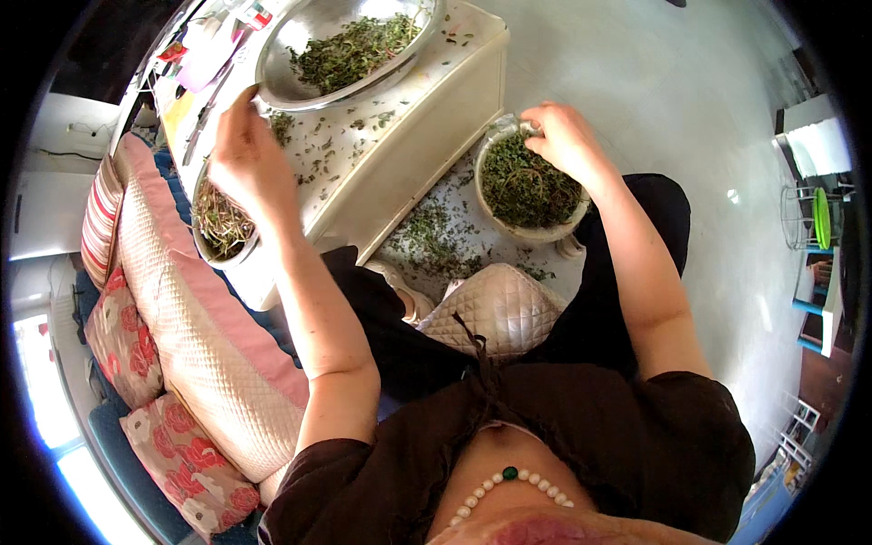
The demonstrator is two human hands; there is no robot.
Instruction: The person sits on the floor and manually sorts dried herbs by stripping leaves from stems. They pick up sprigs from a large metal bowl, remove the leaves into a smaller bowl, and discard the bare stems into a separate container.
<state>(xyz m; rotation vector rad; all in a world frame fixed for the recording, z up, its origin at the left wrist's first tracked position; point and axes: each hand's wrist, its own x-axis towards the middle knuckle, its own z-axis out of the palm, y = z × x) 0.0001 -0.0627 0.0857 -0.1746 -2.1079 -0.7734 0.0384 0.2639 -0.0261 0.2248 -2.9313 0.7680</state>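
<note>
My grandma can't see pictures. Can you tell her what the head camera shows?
A seated person sorts green herbs: the right hand reaches into a white bowl of herbs on the floor, and the left hand rests over a low white table beside a small bowl of stems. A big metal bowl of herbs sits on the table.

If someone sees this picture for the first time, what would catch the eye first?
Probably the green herbs: a heap in the big metal bowl on the low white table, and more in the pale bowl on the floor, where the right hand reaches. The left hand hovers above a small bowl of stems at the table's left end.
</note>
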